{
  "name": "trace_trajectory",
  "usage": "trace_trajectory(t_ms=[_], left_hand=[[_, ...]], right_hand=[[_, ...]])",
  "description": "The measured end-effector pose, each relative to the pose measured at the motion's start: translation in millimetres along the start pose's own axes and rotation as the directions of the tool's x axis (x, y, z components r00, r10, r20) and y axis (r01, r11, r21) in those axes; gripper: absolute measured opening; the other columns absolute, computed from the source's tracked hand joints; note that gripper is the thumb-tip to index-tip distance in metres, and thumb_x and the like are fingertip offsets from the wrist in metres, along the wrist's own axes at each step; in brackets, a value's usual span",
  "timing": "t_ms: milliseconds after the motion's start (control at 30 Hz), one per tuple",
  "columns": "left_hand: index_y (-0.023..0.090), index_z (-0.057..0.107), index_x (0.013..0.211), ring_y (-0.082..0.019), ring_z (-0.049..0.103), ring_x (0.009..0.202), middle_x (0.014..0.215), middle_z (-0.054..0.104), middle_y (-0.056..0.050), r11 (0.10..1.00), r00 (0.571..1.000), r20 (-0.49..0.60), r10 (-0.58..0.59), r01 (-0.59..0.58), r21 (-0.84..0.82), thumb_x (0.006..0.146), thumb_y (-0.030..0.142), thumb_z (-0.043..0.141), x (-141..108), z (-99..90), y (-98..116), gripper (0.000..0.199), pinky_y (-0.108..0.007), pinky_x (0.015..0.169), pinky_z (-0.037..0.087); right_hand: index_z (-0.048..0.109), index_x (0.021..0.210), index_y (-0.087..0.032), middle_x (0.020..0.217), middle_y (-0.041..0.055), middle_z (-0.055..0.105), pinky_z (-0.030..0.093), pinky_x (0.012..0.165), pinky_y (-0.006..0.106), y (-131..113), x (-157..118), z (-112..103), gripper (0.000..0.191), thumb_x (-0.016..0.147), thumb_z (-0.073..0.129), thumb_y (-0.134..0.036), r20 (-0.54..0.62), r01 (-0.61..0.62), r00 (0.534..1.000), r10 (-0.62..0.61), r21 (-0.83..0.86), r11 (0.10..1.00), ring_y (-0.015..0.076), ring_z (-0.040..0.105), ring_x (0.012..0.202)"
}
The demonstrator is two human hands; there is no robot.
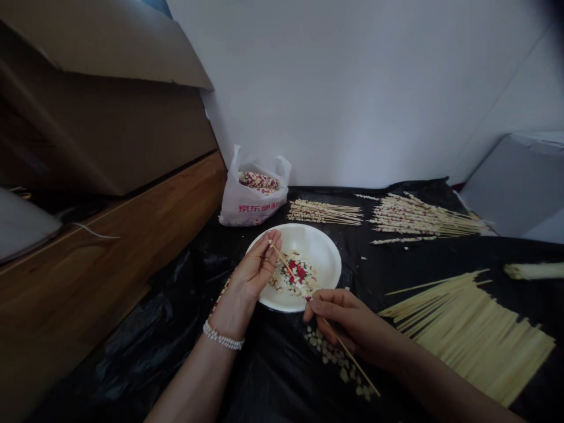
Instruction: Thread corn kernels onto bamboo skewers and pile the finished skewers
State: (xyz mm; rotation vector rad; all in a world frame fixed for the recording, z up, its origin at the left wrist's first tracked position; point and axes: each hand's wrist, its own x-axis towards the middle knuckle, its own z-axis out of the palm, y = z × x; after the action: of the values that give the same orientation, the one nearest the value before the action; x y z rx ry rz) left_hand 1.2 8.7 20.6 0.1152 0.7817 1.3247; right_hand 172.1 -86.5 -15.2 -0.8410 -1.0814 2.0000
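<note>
My right hand [339,317] grips a thin bamboo skewer [358,365], which slants up leftward over the white bowl [331,258]. A few pale and dark-red pieces [305,291] are threaded on the skewer just ahead of my right fingers. At the skewer's far tip, my left hand [259,264] pinches a small pale piece [271,242]; I cannot tell whether the tip has gone through it. Loose pale pieces [282,286] lie in the bowl around a red pattern on its bottom. My left wrist wears a beaded bracelet [222,338].
Behind the bowl stand a white plastic bag [253,202] of red-and-white speckled things and two piles of threaded skewers [326,211] [409,216]. Bare skewers [476,329] fan out at right. Pale pieces [337,358] lie on the black plastic sheet [264,376]. A cardboard box [110,117] rises at left.
</note>
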Motion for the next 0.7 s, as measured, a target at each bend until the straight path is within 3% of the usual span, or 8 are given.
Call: trace_trajectory(t_ms=[700], left_hand=[[0.010,0.064,0.100,-0.012,0.068,0.058,0.074,0.072,-0.007,0.999,0.999,-0.014,-0.031,0.031,0.026,0.088,0.008,0.052,-2,-2.7,0,0.017,-0.017,0.049,0.055]], right_hand=[[0.069,0.078,-0.014,0.039,-0.0091,0.046,0.008,0.033,0.022,-22,-6,-18,0.028,0.086,0.060,-0.039,0.036,-0.068,0.997,0.072,-0.097,0.993,0.0043,0.018,0.029]])
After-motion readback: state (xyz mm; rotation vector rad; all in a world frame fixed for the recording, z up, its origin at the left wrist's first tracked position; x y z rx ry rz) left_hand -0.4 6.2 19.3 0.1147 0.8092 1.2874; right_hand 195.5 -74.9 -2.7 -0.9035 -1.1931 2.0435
